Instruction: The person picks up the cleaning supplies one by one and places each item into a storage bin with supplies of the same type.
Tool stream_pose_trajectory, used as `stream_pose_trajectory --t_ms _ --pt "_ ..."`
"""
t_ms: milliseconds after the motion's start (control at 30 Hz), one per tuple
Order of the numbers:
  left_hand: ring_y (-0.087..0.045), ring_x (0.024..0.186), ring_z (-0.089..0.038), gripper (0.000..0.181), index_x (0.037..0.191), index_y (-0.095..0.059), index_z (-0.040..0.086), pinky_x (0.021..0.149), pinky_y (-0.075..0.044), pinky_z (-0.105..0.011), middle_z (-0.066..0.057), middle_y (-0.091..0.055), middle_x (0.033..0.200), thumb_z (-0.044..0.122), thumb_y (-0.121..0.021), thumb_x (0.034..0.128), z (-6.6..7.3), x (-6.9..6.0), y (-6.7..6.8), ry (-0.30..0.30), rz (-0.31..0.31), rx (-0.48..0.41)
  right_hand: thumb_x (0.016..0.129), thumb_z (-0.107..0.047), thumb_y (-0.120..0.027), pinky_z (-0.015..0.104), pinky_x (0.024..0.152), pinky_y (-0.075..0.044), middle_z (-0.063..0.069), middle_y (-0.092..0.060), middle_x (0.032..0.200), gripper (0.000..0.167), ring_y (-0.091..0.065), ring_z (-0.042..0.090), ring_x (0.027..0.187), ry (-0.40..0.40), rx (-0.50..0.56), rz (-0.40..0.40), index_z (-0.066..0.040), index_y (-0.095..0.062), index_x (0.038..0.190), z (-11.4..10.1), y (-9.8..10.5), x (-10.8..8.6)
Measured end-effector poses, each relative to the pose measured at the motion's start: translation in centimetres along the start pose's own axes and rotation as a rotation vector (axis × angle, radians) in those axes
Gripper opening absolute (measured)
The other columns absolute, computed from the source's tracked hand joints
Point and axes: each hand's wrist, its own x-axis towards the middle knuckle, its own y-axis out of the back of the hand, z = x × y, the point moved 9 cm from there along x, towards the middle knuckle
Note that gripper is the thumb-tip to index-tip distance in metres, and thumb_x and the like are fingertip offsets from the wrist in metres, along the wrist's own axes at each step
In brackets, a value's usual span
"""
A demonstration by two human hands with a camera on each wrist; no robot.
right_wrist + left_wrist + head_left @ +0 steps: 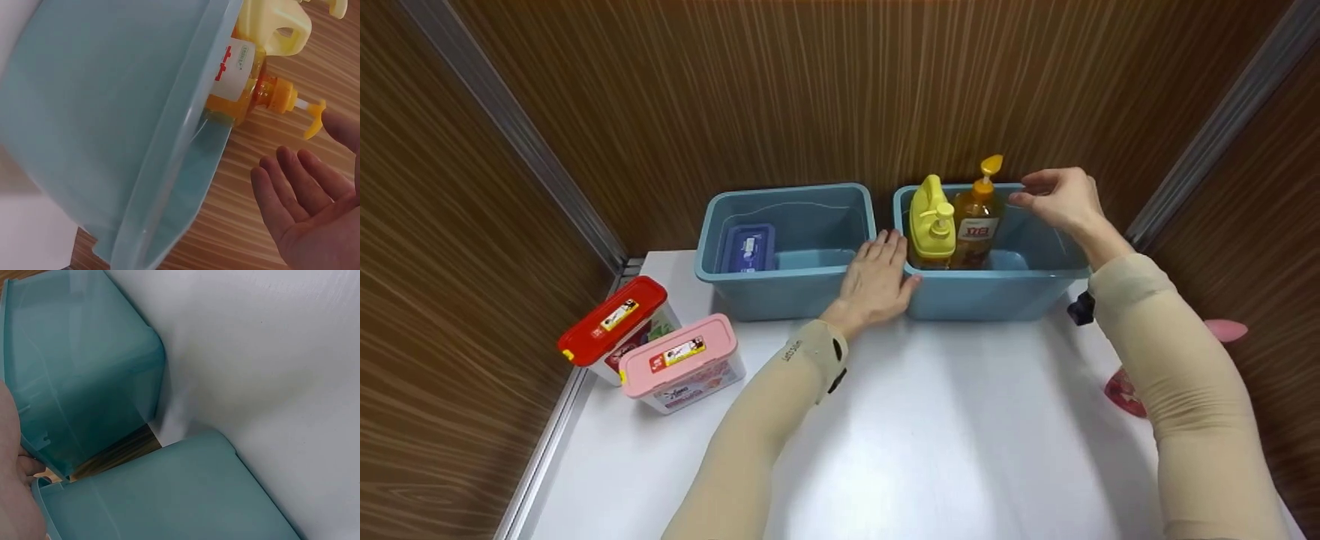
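Two blue-grey bins stand side by side at the back: the left bin (780, 287) holds a purple pack (751, 249), the right bin (990, 296) a yellow pump bottle (931, 225) and an amber pump bottle (978, 229) at its left side. My left hand (874, 281) lies with straight fingers over the adjoining rims of both bins; the left wrist view shows part of this hand (17, 478) at the rims. Above the right bin's back rim, my right hand (1061, 199) is empty with fingers apart. In the right wrist view the right hand (315, 202) is beside the amber bottle's orange pump (281, 95).
A red-lidded tub (615, 319) and a pink-lidded tub (682, 360) stand at the left on the white surface (915, 450). Partly behind my right sleeve lie a red item (1123, 391) and a pink item (1226, 330). Wood-patterned walls (810, 90) enclose the sides and back.
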Motion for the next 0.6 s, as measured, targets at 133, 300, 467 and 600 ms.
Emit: stream_pose_trajectory --t_ms 133,300,467,600 --pt "-0.020 0.179 -0.031 0.082 0.180 -0.022 0.006 0.146 -0.020 -0.048 -0.013 -0.022 0.190 0.061 -0.026 0.1189 0.0 0.0 0.0 -0.003 -0.003 -0.005 0.107 -0.052 -0.074 0.060 0.119 -0.056 0.022 -0.065 0.161 0.070 -0.063 0.044 0.146 0.002 -0.005 -0.015 -0.009 -0.062 0.161 -0.3 -0.1 -0.6" --pt "-0.019 0.179 -0.031 0.082 0.180 -0.021 0.007 0.146 -0.019 -0.048 -0.012 -0.021 0.190 0.061 -0.026 0.1189 0.0 0.1 0.0 -0.003 -0.005 -0.016 0.106 -0.053 -0.074 0.064 0.120 -0.054 0.023 -0.065 0.161 0.071 -0.059 0.045 0.148 0.017 -0.024 -0.021 -0.009 -0.061 0.161 -1.1 0.1 -1.4" --pt "-0.020 0.179 -0.031 0.082 0.180 -0.022 0.006 0.146 -0.019 -0.048 -0.012 -0.022 0.190 0.061 -0.026 0.1189 0.0 0.1 0.1 -0.004 0.000 -0.015 0.106 -0.051 -0.075 0.068 0.119 -0.052 0.025 -0.065 0.159 0.072 -0.059 0.047 0.147 0.036 -0.056 -0.040 -0.007 -0.060 0.161 -2.0 0.2 -2.2" --pt "-0.019 0.179 -0.031 0.082 0.180 -0.021 0.007 0.146 -0.019 -0.048 -0.012 -0.022 0.190 0.061 -0.025 0.1190 -0.1 0.2 0.1 -0.003 0.000 -0.001 0.104 -0.049 -0.077 0.068 0.116 -0.054 0.026 -0.068 0.156 0.071 -0.060 0.049 0.146 0.075 -0.090 -0.038 -0.006 -0.062 0.159 -2.8 0.2 -2.8"
